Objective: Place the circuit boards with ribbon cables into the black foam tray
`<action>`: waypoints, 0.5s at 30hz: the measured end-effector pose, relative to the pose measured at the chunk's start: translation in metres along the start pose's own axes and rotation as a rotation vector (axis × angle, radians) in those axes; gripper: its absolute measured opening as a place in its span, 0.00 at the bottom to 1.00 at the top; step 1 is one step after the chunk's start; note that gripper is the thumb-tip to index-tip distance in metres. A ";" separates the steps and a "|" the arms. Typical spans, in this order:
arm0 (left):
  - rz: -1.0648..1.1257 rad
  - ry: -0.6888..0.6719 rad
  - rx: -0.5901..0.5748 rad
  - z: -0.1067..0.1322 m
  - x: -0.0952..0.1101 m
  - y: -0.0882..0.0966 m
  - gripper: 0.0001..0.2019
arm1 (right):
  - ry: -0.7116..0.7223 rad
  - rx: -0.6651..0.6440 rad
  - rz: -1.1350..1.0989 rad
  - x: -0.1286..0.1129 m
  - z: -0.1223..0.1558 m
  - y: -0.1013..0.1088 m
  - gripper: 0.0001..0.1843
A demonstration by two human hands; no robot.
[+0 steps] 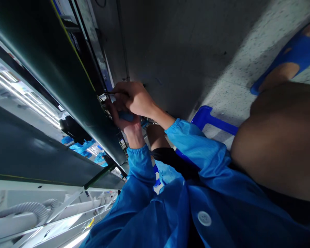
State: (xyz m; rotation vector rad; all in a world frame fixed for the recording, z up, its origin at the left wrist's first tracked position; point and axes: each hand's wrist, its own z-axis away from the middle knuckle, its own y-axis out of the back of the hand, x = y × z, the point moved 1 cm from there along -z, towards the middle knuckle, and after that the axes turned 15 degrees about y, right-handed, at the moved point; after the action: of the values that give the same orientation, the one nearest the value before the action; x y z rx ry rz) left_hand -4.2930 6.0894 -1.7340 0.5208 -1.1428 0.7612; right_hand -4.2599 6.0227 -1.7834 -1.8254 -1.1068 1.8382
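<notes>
The view is tipped sideways. Both hands meet at the edge of a dark green bench (67, 79). My right hand (134, 98) is closed in a pinch on a thin metal tool (111, 93) whose tip points at a small metal part (103, 101) on the bench edge. Just below it, my left hand (124, 122) is curled around a blue object (126, 116) that I cannot name, its fingers against the same part. Both arms wear blue coat sleeves (196, 148).
My bare knee (279, 137) and a foot in a blue slipper (297, 51) rest over the speckled floor (237, 69). A blue stool (206, 119) stands beneath the arms. Other people in blue coats (80, 146) work far off. A grey hose (28, 208) lies at the lower left.
</notes>
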 end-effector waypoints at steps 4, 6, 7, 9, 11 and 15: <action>-0.008 -0.027 -0.005 -0.005 0.005 0.002 0.23 | 0.014 -0.001 -0.019 0.000 0.002 -0.005 0.10; 0.001 -0.045 -0.057 -0.014 0.007 0.005 0.22 | 0.022 0.006 0.029 0.001 0.001 -0.004 0.09; 0.035 -0.055 -0.101 -0.019 0.008 0.006 0.20 | 0.024 0.005 0.052 0.001 0.001 -0.003 0.09; 0.110 -0.058 -0.158 -0.029 0.009 0.009 0.18 | 0.038 0.001 0.085 0.002 0.001 -0.001 0.10; 0.132 -0.062 -0.154 -0.037 0.010 0.011 0.18 | 0.058 -0.006 0.116 0.002 0.000 0.001 0.11; -0.026 -0.063 -0.148 -0.038 0.009 0.014 0.17 | 0.088 -0.015 0.170 0.004 -0.001 -0.003 0.10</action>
State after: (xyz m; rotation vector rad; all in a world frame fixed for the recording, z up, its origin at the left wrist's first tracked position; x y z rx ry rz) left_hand -4.2785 6.1286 -1.7385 0.4367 -1.2388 0.6361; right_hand -4.2605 6.0273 -1.7840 -2.0444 -0.9629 1.8241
